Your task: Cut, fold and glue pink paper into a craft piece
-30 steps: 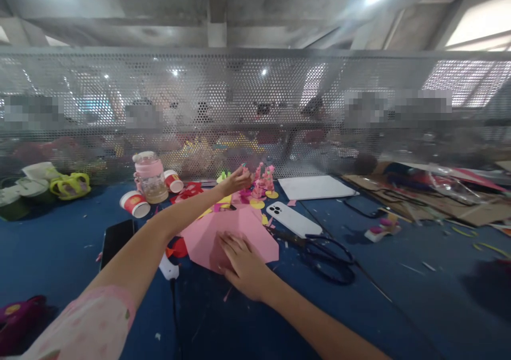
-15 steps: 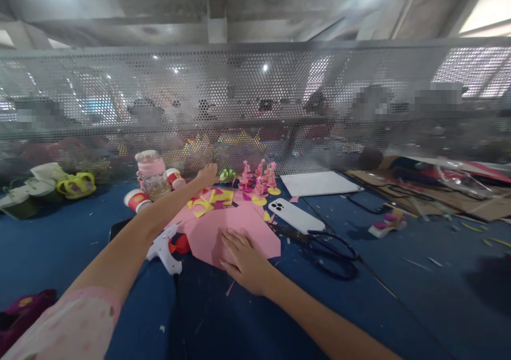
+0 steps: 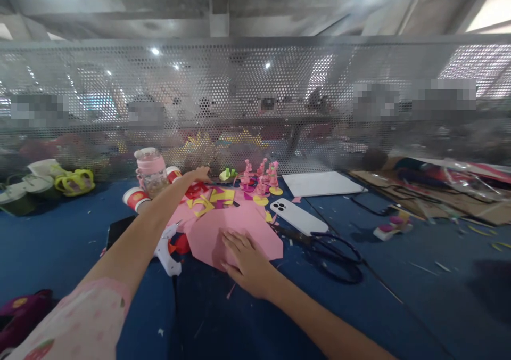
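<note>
My right hand (image 3: 248,260) lies flat, fingers spread, on a sheet of pink paper (image 3: 255,227). My left hand (image 3: 202,174) reaches to the far side near the mesh panel, its fingers stretched out with nothing visible in them. Just right of it is a small green paper piece (image 3: 228,174). Yellow paper cutouts (image 3: 221,196) and red paper scraps (image 3: 195,191) lie between my hands. Several small pink figures (image 3: 261,179) on yellow bases stand behind the sheet. Left of the sheet is a white glue gun (image 3: 167,256), partly behind my left forearm.
Dark-handled scissors (image 3: 335,256) and a white phone (image 3: 298,216) lie right of the sheet. A pink-lidded bottle (image 3: 151,168) and a red-and-white paper cup (image 3: 136,198) stand at left. A white board (image 3: 323,184) lies before the perforated panel (image 3: 239,83); cardboard (image 3: 423,205) sits far right.
My left hand has shifted slightly left, away from the green piece, and its fingers have straightened. My right hand stays on the pink paper. The view has shifted a little.
</note>
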`<state>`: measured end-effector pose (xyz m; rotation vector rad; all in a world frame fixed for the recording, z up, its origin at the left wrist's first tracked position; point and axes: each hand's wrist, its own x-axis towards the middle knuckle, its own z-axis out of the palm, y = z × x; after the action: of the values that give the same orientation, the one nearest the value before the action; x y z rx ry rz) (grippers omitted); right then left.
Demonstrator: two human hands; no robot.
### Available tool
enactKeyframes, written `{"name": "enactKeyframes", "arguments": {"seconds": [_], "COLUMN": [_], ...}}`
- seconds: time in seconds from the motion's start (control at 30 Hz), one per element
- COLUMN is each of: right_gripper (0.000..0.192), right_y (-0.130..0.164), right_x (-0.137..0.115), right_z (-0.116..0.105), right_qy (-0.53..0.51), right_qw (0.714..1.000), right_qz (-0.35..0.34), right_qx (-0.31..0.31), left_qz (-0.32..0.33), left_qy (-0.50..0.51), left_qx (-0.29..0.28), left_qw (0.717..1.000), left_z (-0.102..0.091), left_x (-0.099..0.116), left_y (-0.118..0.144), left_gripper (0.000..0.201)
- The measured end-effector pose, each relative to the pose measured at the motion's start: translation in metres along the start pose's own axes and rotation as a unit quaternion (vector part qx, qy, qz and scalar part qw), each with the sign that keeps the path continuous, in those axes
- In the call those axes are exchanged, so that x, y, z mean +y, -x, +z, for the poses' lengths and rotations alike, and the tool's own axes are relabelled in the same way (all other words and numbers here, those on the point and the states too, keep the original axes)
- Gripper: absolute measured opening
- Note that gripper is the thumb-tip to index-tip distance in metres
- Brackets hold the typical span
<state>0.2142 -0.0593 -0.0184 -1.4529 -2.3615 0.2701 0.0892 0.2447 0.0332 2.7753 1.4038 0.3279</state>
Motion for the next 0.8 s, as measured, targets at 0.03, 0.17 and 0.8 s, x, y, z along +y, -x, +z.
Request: {"name": "enactKeyframes", "arguments": {"seconds": [0.03, 0.17, 0.8], "right_gripper": [0.055, 0.056, 0.054], "right_y": [0.000, 0.000, 0.000], "right_x": [0.000, -0.002, -0.001], "right_z": [-0.001, -0.003, 0.000], "right_qy": [-0.002, -0.005, 0.002], "right_qw": [1.000, 1.000, 1.000], "right_qz": [0.001, 0.002, 0.001], "right_qx": [-0.003, -0.009, -0.004], "left_qz": [-0.010, -0.048, 0.014], "left_qy": [-0.014, -0.051, 0.024], "left_qx": [-0.020, -0.080, -0.041], "left_qw": [1.000, 0.994, 0.999], "left_z": [-0.001, -0.002, 0.007], "left_x": [-0.001, -0.003, -0.015], "left_y": [-0.003, -0.010, -0.004], "left_gripper": [0.032, 0.038, 0.036]}}
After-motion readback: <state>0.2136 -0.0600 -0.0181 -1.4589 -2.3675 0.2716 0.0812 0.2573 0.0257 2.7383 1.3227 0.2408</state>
